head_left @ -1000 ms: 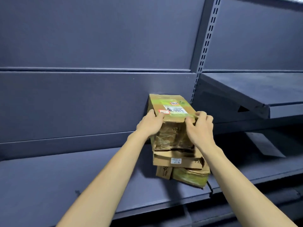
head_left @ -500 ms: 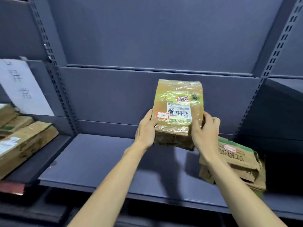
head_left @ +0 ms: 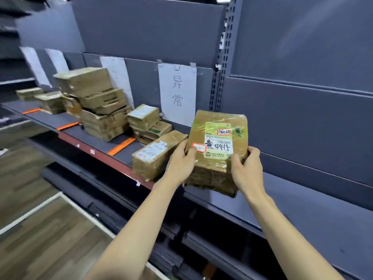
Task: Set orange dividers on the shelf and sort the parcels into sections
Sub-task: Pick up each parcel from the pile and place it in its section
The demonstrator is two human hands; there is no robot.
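Observation:
I hold a taped brown parcel [head_left: 217, 150] with a white label and red stickers up in front of the shelf [head_left: 96, 152], my left hand [head_left: 181, 161] on its left edge and my right hand [head_left: 245, 168] on its right edge. Just left of it a long brown parcel [head_left: 156, 156] lies on the shelf. Three orange dividers lie flat on the shelf: one near [head_left: 121, 146], one further left [head_left: 67, 125], one far left [head_left: 31, 111]. Between them stand stacks of parcels, a small stack [head_left: 148, 123] and a tall stack [head_left: 99, 104].
White paper signs [head_left: 177, 93] are taped to the grey back panel above the sections. A perforated upright [head_left: 219, 77] separates this bay from the grey shelf [head_left: 302, 209] at the right. Wooden floor [head_left: 40, 229] lies at lower left. More parcels [head_left: 48, 100] sit far left.
My view has swung left along the shelving while both hands carried the parcel leftward, from the bay with the loose pile to the bay with the orange dividers and stacks.

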